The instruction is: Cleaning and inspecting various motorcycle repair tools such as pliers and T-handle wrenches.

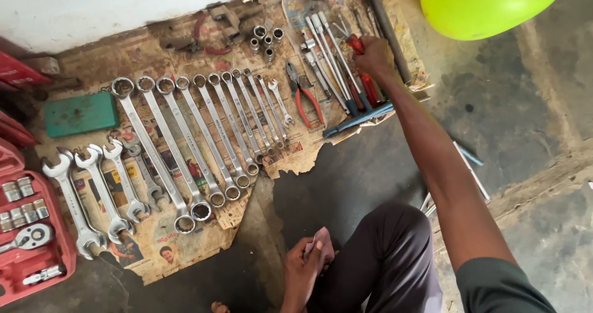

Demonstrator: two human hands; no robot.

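My right hand (372, 55) reaches far forward and is closed on the red handle of a screwdriver (356, 44) among a group of long tools lying on newspaper. Beside it lie several silver T-handle drivers (326, 44) and a blue-handled tool (357, 120). My left hand (307, 258) rests low by my knee, its fingers closed on a pinkish cloth (323, 244). A row of several combination wrenches (204, 128), sorted by length, lies on the newspaper (154, 239) to the left of my right hand.
Open-end wrenches (92, 189) lie at the left, red-handled pliers (304, 97) and loose sockets (265, 41) further back. A red socket-set case (31, 226) stands at the far left, a green block (80, 113) behind it. A lime-green balloon-like object (488, 4) hangs top right. Dark concrete floor (525, 103) surrounds.
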